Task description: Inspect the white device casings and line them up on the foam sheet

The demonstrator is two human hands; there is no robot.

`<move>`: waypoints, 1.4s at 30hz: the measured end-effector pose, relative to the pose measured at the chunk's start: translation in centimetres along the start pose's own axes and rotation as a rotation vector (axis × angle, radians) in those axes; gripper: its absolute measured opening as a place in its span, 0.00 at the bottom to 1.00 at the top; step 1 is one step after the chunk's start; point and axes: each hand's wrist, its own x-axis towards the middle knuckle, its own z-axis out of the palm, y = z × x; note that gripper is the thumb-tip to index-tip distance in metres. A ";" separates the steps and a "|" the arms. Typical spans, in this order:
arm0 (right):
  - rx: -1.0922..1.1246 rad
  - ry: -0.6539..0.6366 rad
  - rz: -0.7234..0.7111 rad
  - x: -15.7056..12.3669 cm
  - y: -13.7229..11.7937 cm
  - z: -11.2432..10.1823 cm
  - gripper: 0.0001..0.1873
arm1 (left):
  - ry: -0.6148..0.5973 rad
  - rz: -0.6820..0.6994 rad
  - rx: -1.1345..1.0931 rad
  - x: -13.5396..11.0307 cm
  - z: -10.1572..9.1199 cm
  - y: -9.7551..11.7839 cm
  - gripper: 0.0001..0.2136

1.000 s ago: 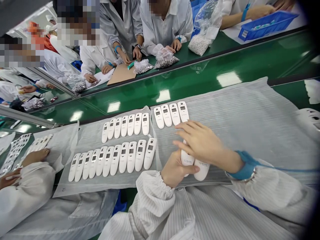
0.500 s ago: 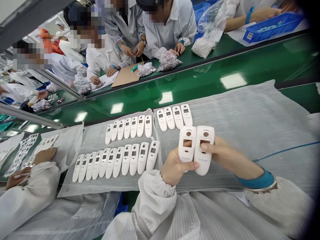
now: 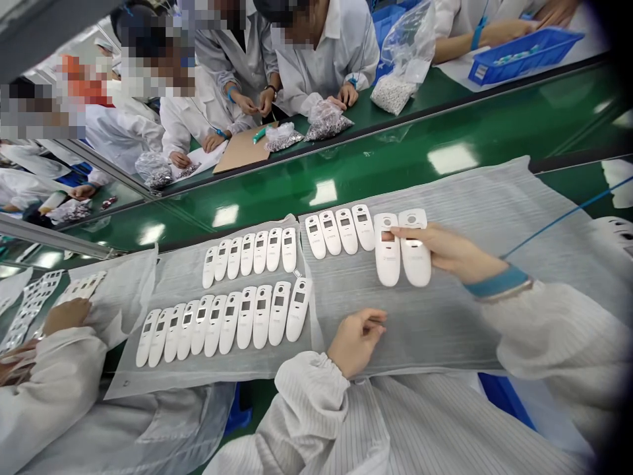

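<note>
Device casings (image 3: 262,316) lie in rows on foam sheeting (image 3: 445,330) atop a conveyor belt (image 3: 376,165).

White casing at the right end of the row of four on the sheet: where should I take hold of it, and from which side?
Pinch the narrow near end of the white casing across its long edges, coming from the near side with the empty left hand. It lies flat, face up, with the next casing close beside it, so the tapered end seems easiest to reach.

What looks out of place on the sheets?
A small square scrap lies at the edge of the white sheet, just past the rows of white casings; it's too small to identify. The rows look orderly.
</note>
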 end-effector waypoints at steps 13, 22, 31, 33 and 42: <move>-0.578 0.148 -0.159 11.0 -0.9 -2.0 0.15 | 0.074 0.023 -0.078 2.1 -0.2 -1.5 0.18; -0.925 0.234 -0.168 10.5 -1.4 -6.2 0.13 | 0.084 0.017 -0.071 2.3 -0.2 -1.6 0.19; -0.870 0.229 -0.345 7.9 -0.7 -4.7 0.09 | 0.081 0.024 -0.003 2.1 -1.0 -1.3 0.20; -0.882 0.330 -0.405 6.3 -0.7 -5.4 0.09 | 0.072 0.016 0.043 2.0 -1.5 -1.1 0.22; -0.702 1.186 -0.375 -13.3 3.5 -20.5 0.18 | 0.115 -0.033 0.222 2.6 -3.4 -0.7 0.31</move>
